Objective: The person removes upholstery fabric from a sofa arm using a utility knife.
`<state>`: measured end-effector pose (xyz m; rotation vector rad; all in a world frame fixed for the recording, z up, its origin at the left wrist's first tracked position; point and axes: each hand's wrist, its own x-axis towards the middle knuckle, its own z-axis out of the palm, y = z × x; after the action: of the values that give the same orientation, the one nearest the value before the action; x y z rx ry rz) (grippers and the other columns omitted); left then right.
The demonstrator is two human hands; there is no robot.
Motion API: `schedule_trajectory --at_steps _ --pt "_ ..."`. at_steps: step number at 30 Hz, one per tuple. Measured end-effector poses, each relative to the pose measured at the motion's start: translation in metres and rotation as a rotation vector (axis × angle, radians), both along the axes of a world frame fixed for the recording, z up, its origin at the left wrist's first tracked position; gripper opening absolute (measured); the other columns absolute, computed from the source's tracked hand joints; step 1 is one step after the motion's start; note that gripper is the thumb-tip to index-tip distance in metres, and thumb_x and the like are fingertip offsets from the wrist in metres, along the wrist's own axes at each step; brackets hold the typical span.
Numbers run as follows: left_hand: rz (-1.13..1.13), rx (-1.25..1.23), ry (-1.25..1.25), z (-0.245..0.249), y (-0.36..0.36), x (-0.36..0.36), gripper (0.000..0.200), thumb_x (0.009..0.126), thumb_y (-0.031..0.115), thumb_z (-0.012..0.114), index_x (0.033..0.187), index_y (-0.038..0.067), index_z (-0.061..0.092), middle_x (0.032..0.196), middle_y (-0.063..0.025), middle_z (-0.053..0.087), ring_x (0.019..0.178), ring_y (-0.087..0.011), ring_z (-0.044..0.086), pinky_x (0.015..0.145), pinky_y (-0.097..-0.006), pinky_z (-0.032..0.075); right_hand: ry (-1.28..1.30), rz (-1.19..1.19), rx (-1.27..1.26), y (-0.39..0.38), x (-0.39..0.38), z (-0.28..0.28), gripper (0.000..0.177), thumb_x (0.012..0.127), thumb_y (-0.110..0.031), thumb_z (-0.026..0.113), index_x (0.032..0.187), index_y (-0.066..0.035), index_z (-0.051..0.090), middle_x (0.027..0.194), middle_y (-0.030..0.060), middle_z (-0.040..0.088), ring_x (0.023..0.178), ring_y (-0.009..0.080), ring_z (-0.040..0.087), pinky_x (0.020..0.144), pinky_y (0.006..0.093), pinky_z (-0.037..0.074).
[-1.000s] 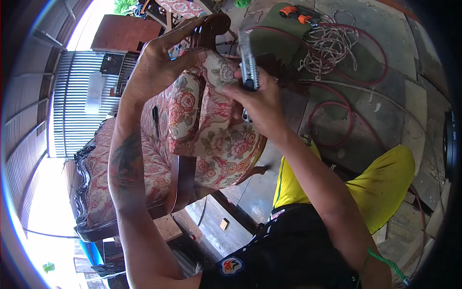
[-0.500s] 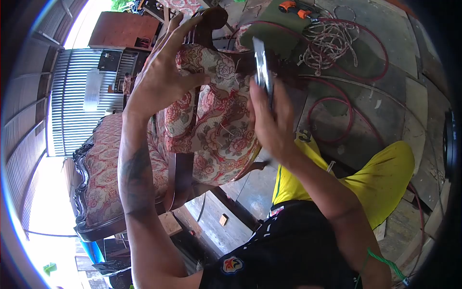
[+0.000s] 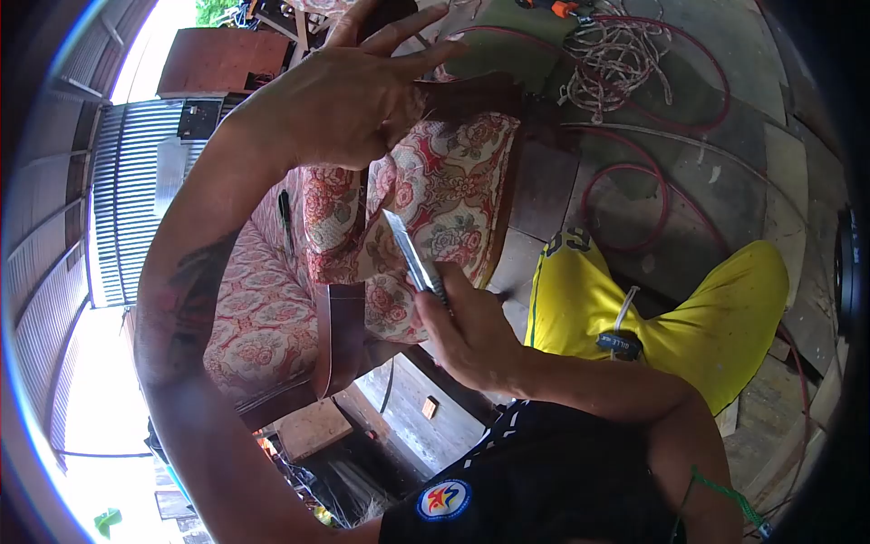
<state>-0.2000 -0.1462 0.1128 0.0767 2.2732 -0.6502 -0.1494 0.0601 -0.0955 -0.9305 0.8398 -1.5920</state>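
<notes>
A floral upholstered chair part (image 3: 449, 190) with red and cream fabric stands in front of me. My left hand (image 3: 362, 100) lies over its upper end, fingers spread, with the thumb side bent down at the fabric. Lower down, my right hand (image 3: 467, 331) is wrapped round a utility knife (image 3: 417, 263), whose silver blade points up and left in front of the fabric. Beside the knife hangs a brown wooden piece (image 3: 342, 335) at the chair's lower part. More of the same floral fabric covers a long seat (image 3: 258, 317) behind my left arm.
A red hose (image 3: 666, 195) loops over the floor at the right, near a tangled rope (image 3: 616, 63) and an orange tool (image 3: 564, 9). A reddish wooden box (image 3: 213, 62) stands at the upper left. A small wood block (image 3: 430, 407) lies on a grey board (image 3: 444, 435).
My right hand has moved down and left with the knife. My left hand has shifted up and right over the chair's top, and the view has shifted slightly.
</notes>
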Motion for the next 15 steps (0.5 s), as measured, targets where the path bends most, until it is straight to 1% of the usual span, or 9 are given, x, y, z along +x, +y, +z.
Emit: schedule_trajectory --at_steps 1,2,3,5,9,11,12,14,15 --pt "-0.064 0.003 0.104 -0.012 -0.015 0.014 0.011 0.085 0.026 0.077 0.092 0.017 0.076 0.17 -0.0079 0.038 0.163 -0.0349 0.019 0.131 -0.0683 0.007 -0.003 -0.004 -0.001 -0.002 -0.002 0.003 0.03 0.108 -0.02 0.057 0.126 0.002 0.048 0.062 0.0147 0.057 0.052 0.0349 0.063 0.052 0.0489 0.047" --pt "-0.129 0.005 0.208 -0.016 -0.018 0.018 0.034 0.074 0.024 0.089 0.106 0.017 0.083 0.163 -0.0055 0.052 0.16 -0.0299 0.033 0.133 -0.0613 0.013 0.086 -0.025 0.002 -0.004 -0.003 0.005 0.031 0.107 -0.021 0.057 0.125 0.003 0.048 0.06 0.015 0.057 0.052 0.0361 0.063 0.052 0.0499 0.048" --pt "-0.134 0.005 0.205 -0.017 -0.022 0.02 0.034 0.074 0.024 0.089 0.106 0.017 0.083 0.163 -0.0055 0.052 0.16 -0.0299 0.033 0.133 -0.0613 0.013 0.174 -0.047 0.006 -0.007 -0.004 0.008 0.032 0.107 -0.022 0.058 0.124 0.004 0.048 0.059 0.0154 0.057 0.051 0.0373 0.064 0.051 0.0509 0.048" --pt "-0.099 0.041 0.166 -0.015 -0.021 0.019 0.01 0.074 0.028 0.087 0.079 0.02 0.082 0.156 0.0005 0.058 0.155 -0.0248 0.039 0.132 -0.0661 0.004 0.144 -0.024 0.013 -0.011 -0.008 0.012 0.032 0.107 -0.022 0.058 0.122 0.005 0.049 0.058 0.0157 0.058 0.051 0.0376 0.064 0.052 0.0514 0.049" --pt "-0.119 0.05 0.168 -0.016 -0.02 0.018 0.004 0.075 0.024 0.085 0.075 0.021 0.082 0.151 0.0033 0.062 0.152 -0.0221 0.043 0.132 -0.0675 0.006 0.047 -0.002 0.036 -0.018 -0.016 0.022 0.03 0.105 -0.021 0.059 0.115 0.007 0.051 0.057 0.0167 0.058 0.051 0.0389 0.065 0.054 0.0523 0.051" --pt "0.019 0.031 0.058 -0.011 -0.017 0.012 0.019 0.073 0.02 0.09 0.089 0.027 0.083 0.161 -0.0003 0.053 0.158 -0.0267 0.035 0.135 -0.0626 0.007 0.029 0.008 0.071 -0.024 -0.018 0.029 0.03 0.105 -0.02 0.06 0.112 0.008 0.051 0.058 0.0178 0.059 0.052 0.0392 0.065 0.055 0.0525 0.052" --pt "0.017 0.031 0.057 -0.011 -0.017 0.013 0.019 0.073 0.02 0.09 0.089 0.027 0.083 0.161 -0.0003 0.053 0.158 -0.0267 0.035 0.135 -0.0626 0.007 0.011 0.021 0.106 -0.027 -0.019 0.032 0.029 0.104 -0.019 0.061 0.109 0.008 0.052 0.059 0.0189 0.059 0.053 0.0396 0.066 0.056 0.0527 0.052" --pt "-0.004 0.095 0.128 -0.012 -0.017 0.013 0.01 0.072 0.024 0.088 0.078 0.026 0.08 0.15 0.0053 0.06 0.154 -0.0233 0.039 0.133 -0.0667 -0.002 0.081 -0.016 0.09 -0.035 -0.022 0.037 0.029 0.103 -0.019 0.061 0.105 0.009 0.053 0.06 0.0203 0.061 0.054 0.0401 0.067 0.057 0.0527 0.053" --pt "-0.007 0.096 0.126 -0.013 -0.017 0.013 0.01 0.072 0.024 0.088 0.078 0.026 0.08 0.15 0.0053 0.06 0.154 -0.0233 0.039 0.133 -0.0667 -0.002 0.152 -0.051 0.075 -0.038 -0.022 0.038 0.029 0.102 -0.018 0.062 0.101 0.009 0.055 0.061 0.0217 0.062 0.055 0.0406 0.068 0.057 0.0527 0.054"
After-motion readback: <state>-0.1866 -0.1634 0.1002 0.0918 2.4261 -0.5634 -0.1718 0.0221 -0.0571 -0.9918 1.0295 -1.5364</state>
